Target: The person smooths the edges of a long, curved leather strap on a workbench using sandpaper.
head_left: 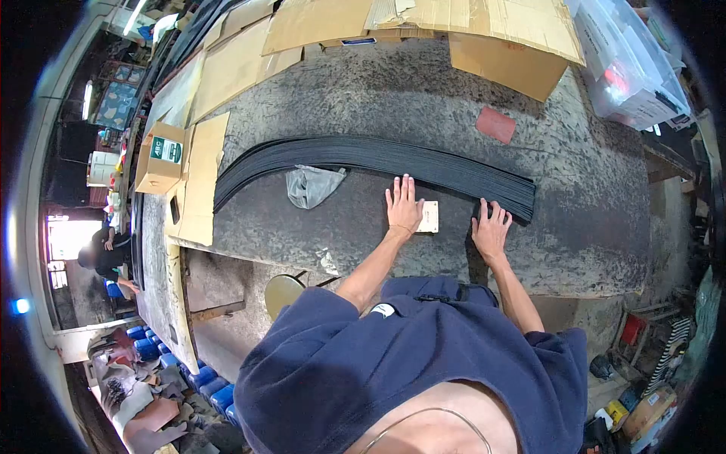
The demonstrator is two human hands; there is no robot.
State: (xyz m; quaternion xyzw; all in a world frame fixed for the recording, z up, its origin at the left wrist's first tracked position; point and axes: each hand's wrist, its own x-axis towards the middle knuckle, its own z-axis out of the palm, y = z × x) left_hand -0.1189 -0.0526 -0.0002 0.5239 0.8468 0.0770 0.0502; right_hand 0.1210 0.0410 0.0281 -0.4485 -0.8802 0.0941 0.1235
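Note:
A long bundle of thin black strips [355,153] curves across the worktable, its right end cut square. My left hand [404,210] lies palm down with fingers spread, its fingertips at the near edge of the bundle. Beside that hand, on its right, is a small cream rectangular block [429,217] with dark marks. Farther right, my right hand [491,231] also rests with fingers apart, fingertips at the near edge close to the bundle's end. Neither hand is closed around anything. A crumpled grey cloth or bag [314,187] lies left of my left hand, against the strips.
Cardboard sheets [499,19] cover the far edge of the worn table [423,87]. A reddish flat piece [495,125] lies beyond the strips. A clear plastic bin [631,68] stands far right, a small carton [160,157] left. Another person [106,253] is at far left.

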